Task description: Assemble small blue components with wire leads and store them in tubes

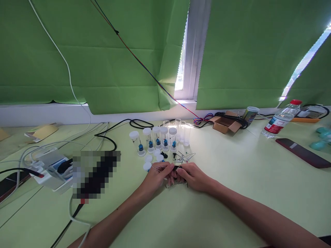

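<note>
My left hand (160, 173) and my right hand (193, 176) meet low over the table, fingers closed. Between their fingertips is a small black part (177, 167), mostly covered by the fingers. A thin bent metal wire (156, 167) sticks out to the left over my left hand. Just beyond the hands lie a loose pile of metal pins (184, 157), several black pieces (164, 155) and white caps (148, 158). More metal wire pieces (176, 183) show beneath my fingers. Behind stands a row of capped clear tubes (165, 138) with blue parts inside.
Clear tubes without blue parts (186, 134) stand behind the row. At left are a white power strip (55, 184), cables and a pixelated dark patch (99, 175). An open cardboard box (224, 125), a can (250, 115), a water bottle (280, 120) and a dark red case (302, 153) are to the right.
</note>
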Action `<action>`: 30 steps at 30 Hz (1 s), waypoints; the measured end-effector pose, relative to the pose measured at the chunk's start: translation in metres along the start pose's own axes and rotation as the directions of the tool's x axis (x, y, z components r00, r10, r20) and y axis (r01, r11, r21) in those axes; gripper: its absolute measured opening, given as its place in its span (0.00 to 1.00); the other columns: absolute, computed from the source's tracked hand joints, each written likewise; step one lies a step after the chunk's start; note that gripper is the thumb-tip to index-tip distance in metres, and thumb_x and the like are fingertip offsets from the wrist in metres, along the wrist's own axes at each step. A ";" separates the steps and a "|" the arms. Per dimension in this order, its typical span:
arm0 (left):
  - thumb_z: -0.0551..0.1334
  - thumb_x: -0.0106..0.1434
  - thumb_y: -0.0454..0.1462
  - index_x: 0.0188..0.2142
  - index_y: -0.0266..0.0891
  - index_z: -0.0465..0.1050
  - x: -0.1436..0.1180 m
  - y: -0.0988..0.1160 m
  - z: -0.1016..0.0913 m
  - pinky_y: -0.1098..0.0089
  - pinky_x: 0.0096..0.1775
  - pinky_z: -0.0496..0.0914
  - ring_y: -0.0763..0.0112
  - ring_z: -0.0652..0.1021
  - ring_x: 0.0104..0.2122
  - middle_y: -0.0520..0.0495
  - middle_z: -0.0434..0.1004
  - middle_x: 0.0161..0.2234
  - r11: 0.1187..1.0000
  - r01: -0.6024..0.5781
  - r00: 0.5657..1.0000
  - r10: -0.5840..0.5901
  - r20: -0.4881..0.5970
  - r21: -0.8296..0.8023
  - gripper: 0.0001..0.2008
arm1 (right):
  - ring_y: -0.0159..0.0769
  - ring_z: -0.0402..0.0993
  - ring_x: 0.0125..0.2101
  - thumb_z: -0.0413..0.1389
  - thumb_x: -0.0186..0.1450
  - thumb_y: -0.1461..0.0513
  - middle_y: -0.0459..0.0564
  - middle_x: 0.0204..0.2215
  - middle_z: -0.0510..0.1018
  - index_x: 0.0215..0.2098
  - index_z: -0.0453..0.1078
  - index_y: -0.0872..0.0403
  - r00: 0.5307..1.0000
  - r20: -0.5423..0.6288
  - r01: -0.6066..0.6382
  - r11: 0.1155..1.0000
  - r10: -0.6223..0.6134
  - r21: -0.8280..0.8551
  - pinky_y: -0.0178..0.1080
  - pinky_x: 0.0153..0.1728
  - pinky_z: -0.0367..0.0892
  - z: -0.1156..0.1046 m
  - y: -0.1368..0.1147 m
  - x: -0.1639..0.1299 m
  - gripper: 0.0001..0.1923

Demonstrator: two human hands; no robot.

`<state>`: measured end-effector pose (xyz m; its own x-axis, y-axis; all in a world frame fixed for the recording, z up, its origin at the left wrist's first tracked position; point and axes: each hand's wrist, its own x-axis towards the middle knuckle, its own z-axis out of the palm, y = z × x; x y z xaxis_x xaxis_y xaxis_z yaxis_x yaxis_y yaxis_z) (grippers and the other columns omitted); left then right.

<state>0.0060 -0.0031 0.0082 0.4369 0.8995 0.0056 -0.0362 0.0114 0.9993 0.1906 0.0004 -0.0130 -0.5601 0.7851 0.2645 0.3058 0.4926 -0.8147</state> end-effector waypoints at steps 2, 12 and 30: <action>0.60 0.63 0.49 0.22 0.35 0.73 0.000 -0.002 -0.001 0.72 0.25 0.66 0.74 0.71 0.19 0.49 0.73 0.19 1.000 0.000 1.000 0.000 0.003 0.002 0.21 | 0.29 0.67 0.25 0.43 0.73 0.58 0.45 0.24 0.74 0.30 0.68 0.55 1.000 0.003 0.003 1.000 -0.003 0.008 0.32 0.31 0.63 0.000 -0.003 0.000 0.18; 0.59 0.65 0.47 0.23 0.34 0.73 0.000 -0.004 -0.003 0.71 0.27 0.66 0.74 0.71 0.20 0.49 0.73 0.20 0.999 -0.007 1.000 0.007 -0.006 0.044 0.21 | 0.30 0.71 0.28 0.47 0.71 0.60 0.46 0.30 0.78 0.43 0.69 0.54 1.000 0.010 0.015 0.998 -0.016 0.058 0.33 0.33 0.65 -0.001 -0.007 0.000 0.11; 0.59 0.65 0.47 0.23 0.35 0.73 0.000 -0.006 -0.005 0.71 0.27 0.65 0.73 0.71 0.20 0.49 0.73 0.19 0.999 -0.014 1.000 0.014 0.002 0.043 0.21 | 0.30 0.71 0.28 0.50 0.70 0.60 0.46 0.31 0.79 0.46 0.68 0.53 1.000 0.007 0.022 0.995 -0.022 0.094 0.32 0.33 0.65 -0.001 -0.009 0.001 0.09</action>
<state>0.0020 -0.0009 0.0016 0.4378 0.8989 0.0199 -0.0041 -0.0202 0.9998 0.1882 -0.0028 -0.0051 -0.5721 0.7712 0.2790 0.2195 0.4718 -0.8539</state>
